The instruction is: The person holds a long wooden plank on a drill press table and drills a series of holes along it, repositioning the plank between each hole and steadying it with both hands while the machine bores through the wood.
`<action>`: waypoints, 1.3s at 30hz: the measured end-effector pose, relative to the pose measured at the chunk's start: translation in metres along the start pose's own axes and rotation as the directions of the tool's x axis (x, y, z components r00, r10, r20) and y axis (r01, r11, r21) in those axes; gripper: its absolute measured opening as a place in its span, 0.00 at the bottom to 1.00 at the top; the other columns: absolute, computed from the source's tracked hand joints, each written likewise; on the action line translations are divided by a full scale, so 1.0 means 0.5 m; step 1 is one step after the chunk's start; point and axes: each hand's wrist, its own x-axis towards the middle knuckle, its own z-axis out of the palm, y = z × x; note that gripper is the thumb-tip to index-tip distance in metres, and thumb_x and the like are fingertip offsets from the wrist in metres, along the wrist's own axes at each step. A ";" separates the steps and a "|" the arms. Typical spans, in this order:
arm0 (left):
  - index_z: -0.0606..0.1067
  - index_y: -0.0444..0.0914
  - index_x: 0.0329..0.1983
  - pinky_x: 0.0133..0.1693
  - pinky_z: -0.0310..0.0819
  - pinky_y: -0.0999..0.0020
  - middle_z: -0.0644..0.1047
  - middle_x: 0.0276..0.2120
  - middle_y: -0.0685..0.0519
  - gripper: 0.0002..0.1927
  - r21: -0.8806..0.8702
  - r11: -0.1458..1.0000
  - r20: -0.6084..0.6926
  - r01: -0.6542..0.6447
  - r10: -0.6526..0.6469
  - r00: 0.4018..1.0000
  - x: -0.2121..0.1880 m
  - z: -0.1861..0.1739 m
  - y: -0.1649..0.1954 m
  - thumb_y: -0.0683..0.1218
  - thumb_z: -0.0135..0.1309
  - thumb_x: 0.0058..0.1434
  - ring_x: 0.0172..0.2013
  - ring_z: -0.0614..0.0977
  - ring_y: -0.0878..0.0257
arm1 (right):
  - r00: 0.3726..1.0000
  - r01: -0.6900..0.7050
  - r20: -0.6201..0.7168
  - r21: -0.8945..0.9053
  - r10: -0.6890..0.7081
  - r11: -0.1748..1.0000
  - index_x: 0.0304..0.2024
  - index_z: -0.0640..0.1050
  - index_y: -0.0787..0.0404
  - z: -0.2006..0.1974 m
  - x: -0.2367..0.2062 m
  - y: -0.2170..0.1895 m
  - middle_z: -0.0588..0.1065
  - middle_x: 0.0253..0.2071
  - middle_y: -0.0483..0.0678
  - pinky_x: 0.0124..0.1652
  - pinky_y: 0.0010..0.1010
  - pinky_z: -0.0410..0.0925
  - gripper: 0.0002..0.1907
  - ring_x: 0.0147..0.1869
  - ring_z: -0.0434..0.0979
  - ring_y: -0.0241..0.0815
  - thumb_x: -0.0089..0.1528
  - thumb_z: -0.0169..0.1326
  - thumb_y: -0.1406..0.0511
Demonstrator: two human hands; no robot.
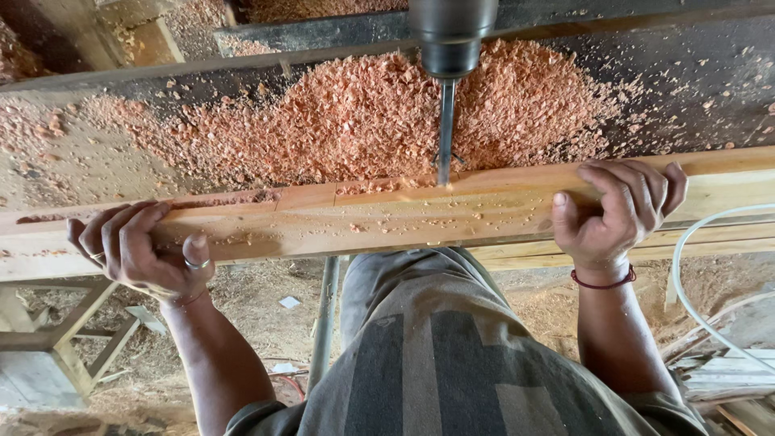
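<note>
Both hands clamp a long, pale reddish timber plank (387,218) lying across a machine bed under a vertical steel boring bit (445,133).

The left hand (141,250), with a ring on its thumb, wraps the plank's near edge; the right hand (617,211), with a red wrist cord, clenches it likewise. The plank looks stiff, heavy and dusty, best held wide at both edges. A heap of reddish wood chips (363,113) lies behind; a white hose (686,266) curves at right.
</note>
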 end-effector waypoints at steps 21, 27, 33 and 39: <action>0.79 0.40 0.38 0.67 0.56 0.42 0.80 0.38 0.50 0.37 -0.014 1.000 0.012 0.018 -0.017 1.000 0.024 0.001 0.009 0.76 0.41 0.74 0.48 0.78 0.50 | 0.998 -0.030 0.063 -0.026 0.032 0.999 0.40 0.81 0.57 -0.012 0.027 -0.017 0.82 0.42 0.47 0.71 0.49 0.53 0.22 0.54 0.78 0.47 0.73 0.52 0.47; 0.79 0.40 0.38 0.66 0.55 0.43 0.80 0.38 0.50 0.38 -0.032 0.999 0.004 0.029 -0.029 1.000 0.026 0.003 0.003 0.77 0.40 0.72 0.49 0.78 0.50 | 0.999 -0.023 0.026 -0.014 0.024 1.000 0.39 0.81 0.56 -0.001 0.019 -0.004 0.82 0.41 0.46 0.70 0.48 0.54 0.23 0.53 0.78 0.46 0.73 0.51 0.46; 0.80 0.41 0.38 0.68 0.55 0.40 0.81 0.38 0.51 0.38 -0.017 1.000 -0.008 0.010 -0.010 1.000 0.025 0.010 -0.017 0.77 0.39 0.72 0.49 0.79 0.50 | 1.000 -0.003 -0.022 -0.014 0.003 1.000 0.38 0.80 0.56 0.017 0.014 0.006 0.82 0.41 0.46 0.70 0.48 0.54 0.24 0.51 0.78 0.44 0.72 0.50 0.45; 0.80 0.42 0.38 0.67 0.55 0.41 0.81 0.38 0.51 0.38 -0.021 1.000 -0.004 0.008 -0.008 1.000 0.038 0.015 -0.024 0.78 0.39 0.72 0.49 0.79 0.50 | 0.999 -0.033 0.035 -0.019 0.034 0.999 0.39 0.80 0.57 0.010 0.027 -0.013 0.82 0.42 0.47 0.70 0.48 0.54 0.23 0.53 0.78 0.47 0.73 0.51 0.47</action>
